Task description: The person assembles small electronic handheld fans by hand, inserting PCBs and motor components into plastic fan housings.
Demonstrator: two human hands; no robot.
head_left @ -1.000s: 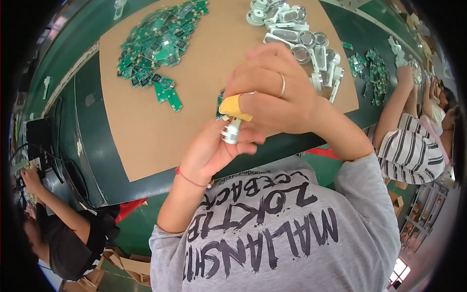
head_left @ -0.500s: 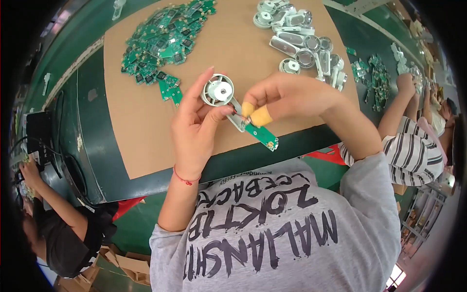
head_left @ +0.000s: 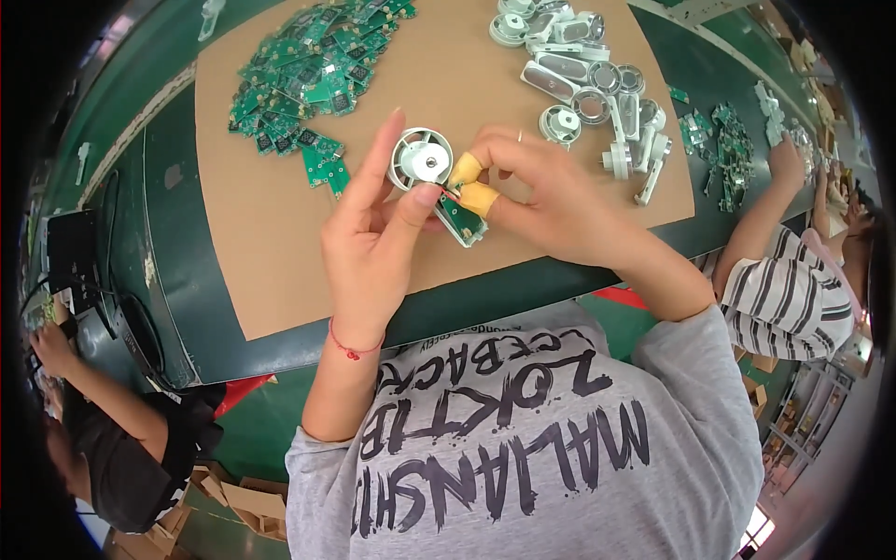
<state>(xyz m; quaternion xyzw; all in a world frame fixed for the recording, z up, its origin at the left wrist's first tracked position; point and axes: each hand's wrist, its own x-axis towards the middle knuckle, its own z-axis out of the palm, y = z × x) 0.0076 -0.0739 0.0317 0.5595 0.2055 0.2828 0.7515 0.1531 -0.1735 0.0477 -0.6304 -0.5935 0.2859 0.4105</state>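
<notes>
My left hand is closed round a white mini fan body, its round head with the hub facing up between thumb and fingers. A green circuit board lies in the open handle below the head. Thin red and dark wires run between head and board. My right hand, with yellow covers on thumb and forefinger, pinches at the board's upper end beside the wires. Its fingertips partly hide that end, so the exact grip is unclear.
Brown cardboard covers the dark green table. A heap of green circuit boards lies far left, and several white fan bodies far right. More boards lie right of the cardboard. People work on both sides.
The circuit board stuck out slantwise beyond the handle; now it lies within the handle. My right hand has shifted slightly left and up, closer to the fan head. My left hand keeps its hold.
</notes>
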